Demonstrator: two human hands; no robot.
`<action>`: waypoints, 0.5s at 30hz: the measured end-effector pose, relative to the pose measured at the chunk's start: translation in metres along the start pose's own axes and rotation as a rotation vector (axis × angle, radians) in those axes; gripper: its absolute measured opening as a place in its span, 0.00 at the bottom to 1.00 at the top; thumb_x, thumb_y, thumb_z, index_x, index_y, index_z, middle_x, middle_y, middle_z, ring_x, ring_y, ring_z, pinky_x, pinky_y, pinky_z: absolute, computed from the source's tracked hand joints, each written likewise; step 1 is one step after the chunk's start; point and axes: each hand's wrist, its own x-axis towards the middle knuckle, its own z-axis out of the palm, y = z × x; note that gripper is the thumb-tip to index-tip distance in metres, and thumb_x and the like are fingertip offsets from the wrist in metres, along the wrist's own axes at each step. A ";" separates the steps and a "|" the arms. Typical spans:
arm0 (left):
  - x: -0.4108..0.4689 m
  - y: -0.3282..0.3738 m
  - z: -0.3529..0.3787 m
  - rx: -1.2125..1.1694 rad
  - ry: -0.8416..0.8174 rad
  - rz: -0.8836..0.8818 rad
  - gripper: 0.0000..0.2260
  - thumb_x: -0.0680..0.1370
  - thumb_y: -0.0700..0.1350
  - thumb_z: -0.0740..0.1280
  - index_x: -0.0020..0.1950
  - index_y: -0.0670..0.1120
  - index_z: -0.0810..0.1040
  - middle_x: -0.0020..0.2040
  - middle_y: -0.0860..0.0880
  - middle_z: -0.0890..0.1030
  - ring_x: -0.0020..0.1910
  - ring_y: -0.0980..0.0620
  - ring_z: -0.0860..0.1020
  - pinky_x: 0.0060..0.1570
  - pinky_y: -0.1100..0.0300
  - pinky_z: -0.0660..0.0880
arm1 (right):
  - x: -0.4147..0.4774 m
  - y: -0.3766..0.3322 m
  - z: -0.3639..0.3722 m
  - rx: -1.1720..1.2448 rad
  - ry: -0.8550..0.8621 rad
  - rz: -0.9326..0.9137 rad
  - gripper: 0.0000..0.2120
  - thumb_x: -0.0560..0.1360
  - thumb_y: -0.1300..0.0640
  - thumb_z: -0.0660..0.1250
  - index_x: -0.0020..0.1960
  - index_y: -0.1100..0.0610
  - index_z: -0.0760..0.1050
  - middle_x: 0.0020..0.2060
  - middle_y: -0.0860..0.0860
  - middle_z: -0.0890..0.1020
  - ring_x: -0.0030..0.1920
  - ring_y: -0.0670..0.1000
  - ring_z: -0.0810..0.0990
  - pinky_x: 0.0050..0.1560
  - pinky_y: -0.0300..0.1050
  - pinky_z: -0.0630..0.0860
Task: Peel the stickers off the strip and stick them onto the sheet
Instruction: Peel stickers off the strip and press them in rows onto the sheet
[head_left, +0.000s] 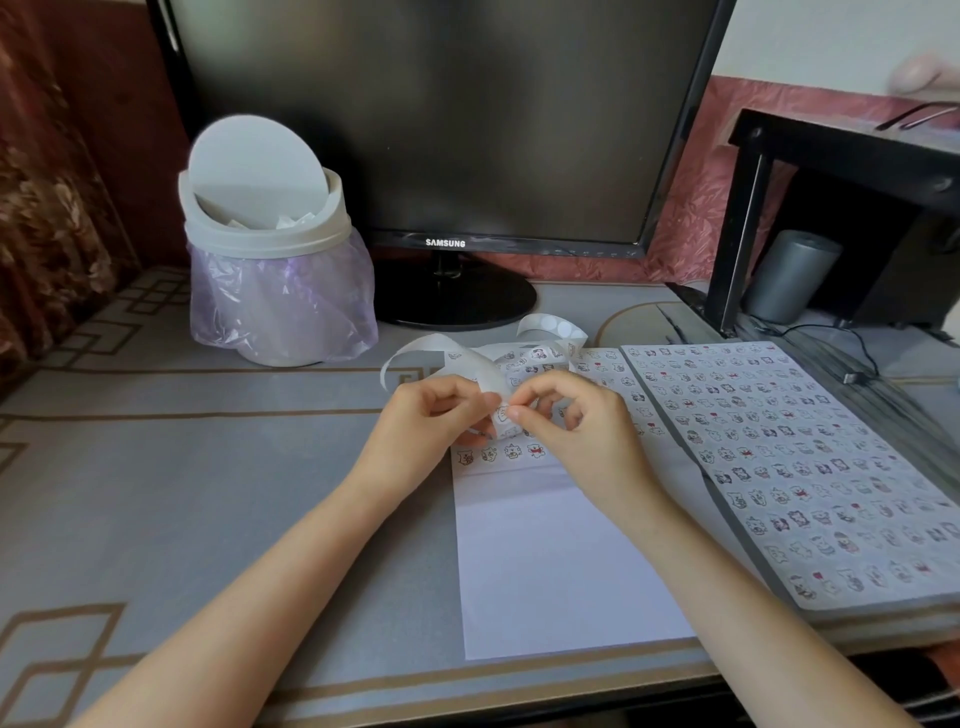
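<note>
The sheet (545, 561) lies on the counter (234, 467) at 6 o'clock, its upper sticker rows partly hidden under both hands. The left hand (431, 415) pinches the curling strip (467, 358). The right hand (571, 421) pinches a sticker (503, 415) on it; how far it is peeled is unclear. At 3 o'clock a filled stack (805, 467) is cut off; at 11 o'clock stands a bin (270, 234).

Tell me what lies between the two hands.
In the head view, the sticker strip: the left hand and right hand both pinch it above the sheet.
</note>
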 end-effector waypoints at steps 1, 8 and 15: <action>0.000 0.000 0.000 0.003 0.006 -0.002 0.08 0.76 0.42 0.68 0.44 0.37 0.81 0.38 0.43 0.82 0.38 0.53 0.81 0.46 0.62 0.80 | 0.000 0.001 0.000 -0.018 -0.006 -0.019 0.02 0.71 0.60 0.72 0.41 0.55 0.79 0.38 0.43 0.80 0.35 0.42 0.75 0.36 0.32 0.65; 0.001 -0.002 -0.001 0.009 0.030 -0.029 0.10 0.77 0.43 0.67 0.44 0.35 0.80 0.36 0.45 0.83 0.37 0.55 0.81 0.44 0.61 0.80 | -0.001 -0.004 -0.005 0.175 -0.066 -0.005 0.05 0.71 0.62 0.71 0.40 0.54 0.78 0.42 0.44 0.78 0.40 0.46 0.74 0.40 0.32 0.66; 0.002 -0.003 -0.001 0.048 0.060 -0.051 0.10 0.77 0.41 0.67 0.42 0.35 0.79 0.36 0.45 0.82 0.36 0.56 0.79 0.44 0.62 0.80 | 0.001 0.001 -0.034 0.284 -0.031 0.415 0.01 0.72 0.63 0.71 0.42 0.58 0.79 0.32 0.50 0.78 0.26 0.40 0.71 0.27 0.28 0.64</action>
